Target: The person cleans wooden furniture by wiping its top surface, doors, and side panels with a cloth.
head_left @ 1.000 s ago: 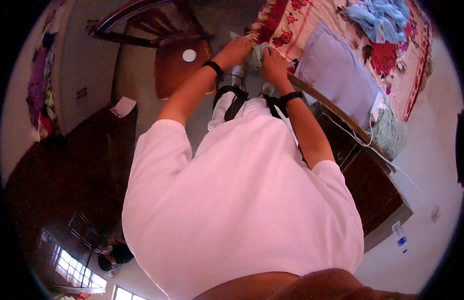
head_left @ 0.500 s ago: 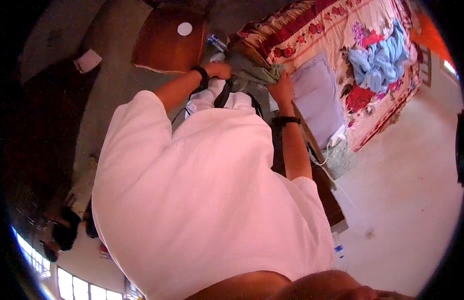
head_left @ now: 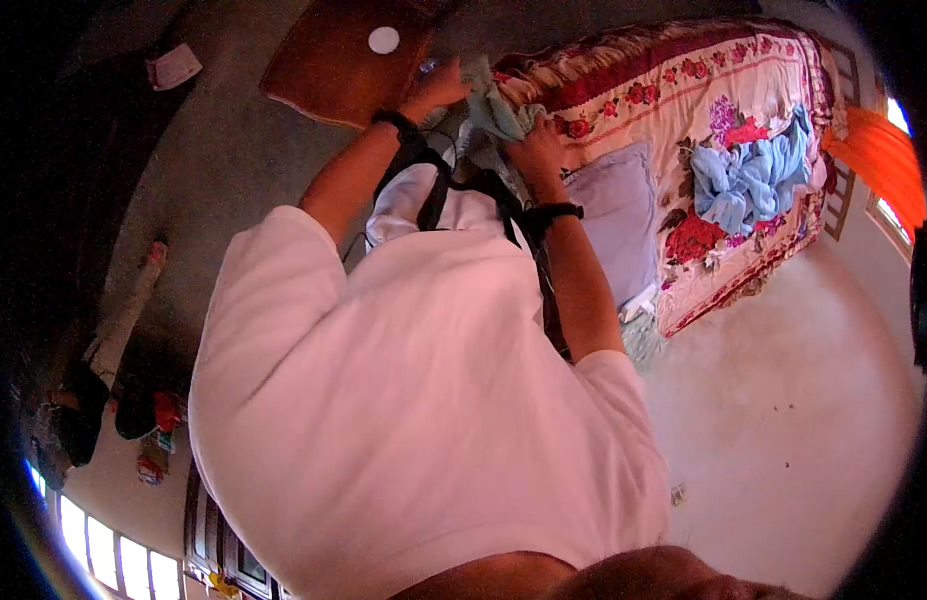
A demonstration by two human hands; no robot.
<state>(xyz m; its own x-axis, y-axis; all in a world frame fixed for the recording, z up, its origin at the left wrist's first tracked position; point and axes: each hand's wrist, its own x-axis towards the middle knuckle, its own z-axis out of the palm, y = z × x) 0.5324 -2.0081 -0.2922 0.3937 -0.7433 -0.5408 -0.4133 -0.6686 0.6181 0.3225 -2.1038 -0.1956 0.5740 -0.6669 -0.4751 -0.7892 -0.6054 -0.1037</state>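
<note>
Beside the flowered bedspread, the fingers of left hand and right hand grasp a greenish cloth.

Held cloth: muted green
Bedspread: pale pink ground, deep red border band, rows of red roses, larger red and purple flowers
Pillow: plain greyish lilac
Crumpled fabric: light blue, no pattern visible
Curtain: bright orange
Shirt: plain pale pink
Wristband: black
Seat: reddish brown
Round disc: white
Wall: pinkish white, few dark specks
</note>
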